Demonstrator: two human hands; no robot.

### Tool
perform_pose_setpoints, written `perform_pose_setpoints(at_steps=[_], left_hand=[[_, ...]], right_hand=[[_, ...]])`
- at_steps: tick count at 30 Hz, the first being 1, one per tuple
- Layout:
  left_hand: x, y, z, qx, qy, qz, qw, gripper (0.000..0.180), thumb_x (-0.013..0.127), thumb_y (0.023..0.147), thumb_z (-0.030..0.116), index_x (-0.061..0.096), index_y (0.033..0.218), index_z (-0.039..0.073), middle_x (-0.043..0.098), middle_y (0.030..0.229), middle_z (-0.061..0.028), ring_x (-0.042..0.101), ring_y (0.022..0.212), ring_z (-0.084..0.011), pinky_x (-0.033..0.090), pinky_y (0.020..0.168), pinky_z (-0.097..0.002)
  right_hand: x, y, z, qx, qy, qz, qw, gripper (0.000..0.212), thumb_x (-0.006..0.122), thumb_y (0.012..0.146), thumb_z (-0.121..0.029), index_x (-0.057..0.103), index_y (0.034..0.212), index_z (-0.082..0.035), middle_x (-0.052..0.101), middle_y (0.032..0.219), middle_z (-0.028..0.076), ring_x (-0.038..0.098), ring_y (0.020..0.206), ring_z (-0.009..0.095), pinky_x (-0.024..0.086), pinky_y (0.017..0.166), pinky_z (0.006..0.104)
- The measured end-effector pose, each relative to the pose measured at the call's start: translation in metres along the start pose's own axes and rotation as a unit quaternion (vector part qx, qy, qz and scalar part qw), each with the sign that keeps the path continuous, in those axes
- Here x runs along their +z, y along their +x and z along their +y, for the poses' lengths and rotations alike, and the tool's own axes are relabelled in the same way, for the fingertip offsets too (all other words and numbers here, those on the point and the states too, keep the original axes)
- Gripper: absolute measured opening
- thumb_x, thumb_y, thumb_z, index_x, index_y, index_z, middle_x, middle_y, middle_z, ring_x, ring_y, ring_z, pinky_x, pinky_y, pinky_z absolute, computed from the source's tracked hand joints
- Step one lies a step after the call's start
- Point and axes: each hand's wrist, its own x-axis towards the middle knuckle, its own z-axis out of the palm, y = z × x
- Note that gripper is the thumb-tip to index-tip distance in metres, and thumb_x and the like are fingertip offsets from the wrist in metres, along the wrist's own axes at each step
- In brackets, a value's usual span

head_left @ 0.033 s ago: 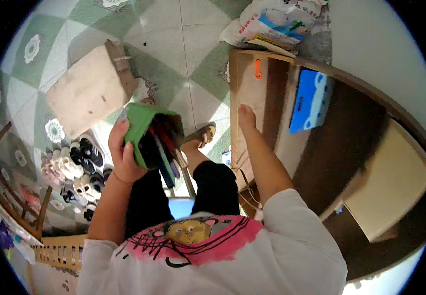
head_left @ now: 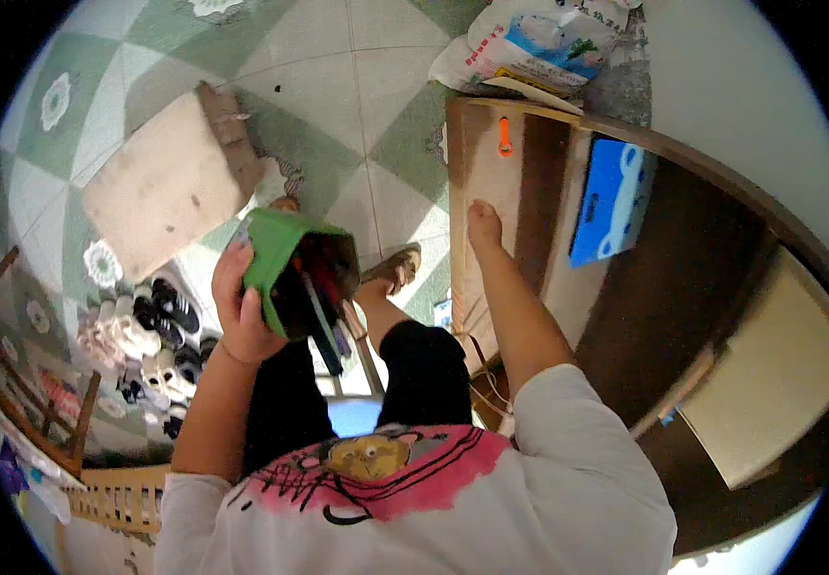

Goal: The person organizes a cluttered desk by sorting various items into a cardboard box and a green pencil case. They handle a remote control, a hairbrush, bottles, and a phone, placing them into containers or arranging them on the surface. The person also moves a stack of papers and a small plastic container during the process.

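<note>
My left hand (head_left: 232, 307) grips a green pen holder (head_left: 275, 251) from its left side and holds it tilted over my legs. Several pens and markers (head_left: 323, 287) stick out of its open mouth toward the lower right. My right hand (head_left: 483, 225) lies flat, fingers together, on the near left edge of a wooden desk (head_left: 520, 182) and holds nothing. Beyond that hand on the desk lie a small orange clip-like thing (head_left: 504, 137) and a blue box (head_left: 611, 201) with white patches.
Plastic bags (head_left: 529, 48) are piled past the desk's far end. A flat cardboard piece (head_left: 160, 187) lies on the green-and-white tiled floor, with several shoes (head_left: 146, 335) in a row at the left. My sandalled foot (head_left: 393, 268) stands by the desk. A pale board (head_left: 769, 374) sits at the right.
The view has shifted a little. The green holder sits slightly lower in my left hand's grip. My right hand stays on the desk edge.
</note>
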Motion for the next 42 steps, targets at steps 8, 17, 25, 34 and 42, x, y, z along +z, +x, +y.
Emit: perform_pose_setpoints(at_steps=[8,17,25,34,42], left_hand=[[0.084,-0.036,-0.129,0.053,-0.006,-0.033,0.998,0.048,0.042,0.093,0.025,0.029,0.135,0.007,0.04,0.13,-0.0219,0.044,0.117,-0.0374,0.035,0.101,-0.049],[0.118,-0.064,-0.185,-0.259,-0.351,0.011,0.9,0.057,0.03,0.096,0.046,0.035,0.134,0.003,0.039,0.134,-0.0208,0.042,0.123,-0.0325,0.033,0.106,-0.0461],[0.132,-0.013,-0.149,-0.086,-0.254,0.043,0.962,0.048,0.029,0.096,0.034,0.035,0.131,0.001,0.04,0.132,-0.0216,0.044,0.119,-0.0347,0.035,0.103,-0.046],[0.055,0.031,-0.058,0.051,0.084,0.065,0.993,0.079,0.069,0.079,0.026,0.022,0.139,0.005,0.035,0.134,-0.0242,0.042,0.121,-0.0383,0.036,0.102,-0.0463],[-0.061,0.074,0.027,0.096,0.117,0.084,0.985,0.092,0.077,0.069,0.02,0.02,0.141,0.008,0.038,0.131,-0.0255,0.045,0.116,-0.0426,0.039,0.098,-0.05]], right_hand=[[0.04,0.243,0.078,-0.068,-0.168,0.15,0.972,0.044,0.055,0.083,-0.02,0.051,0.123,-0.002,0.059,0.114,0.021,0.057,0.106,0.034,0.044,0.089,0.0379],[0.066,0.459,0.245,-0.058,-0.069,0.111,0.99,0.049,0.051,0.088,-0.015,0.034,0.133,-0.007,0.048,0.124,0.013,0.052,0.104,0.03,0.047,0.087,0.0375],[0.088,0.272,0.093,-0.026,-0.154,0.18,0.971,0.027,0.056,0.086,-0.022,0.054,0.103,-0.001,0.058,0.096,0.011,0.057,0.085,0.026,0.048,0.077,0.0351],[-0.002,-0.098,-0.132,-0.09,0.439,0.054,0.892,0.022,0.056,0.089,-0.01,0.058,0.109,-0.001,0.063,0.09,0.006,0.058,0.067,0.013,0.046,0.056,0.0267],[-0.142,-0.244,-0.292,-0.604,0.061,-0.036,0.794,0.029,0.069,0.071,-0.001,0.064,0.098,-0.007,0.058,0.077,0.006,0.056,0.064,0.023,0.044,0.053,0.0323]])
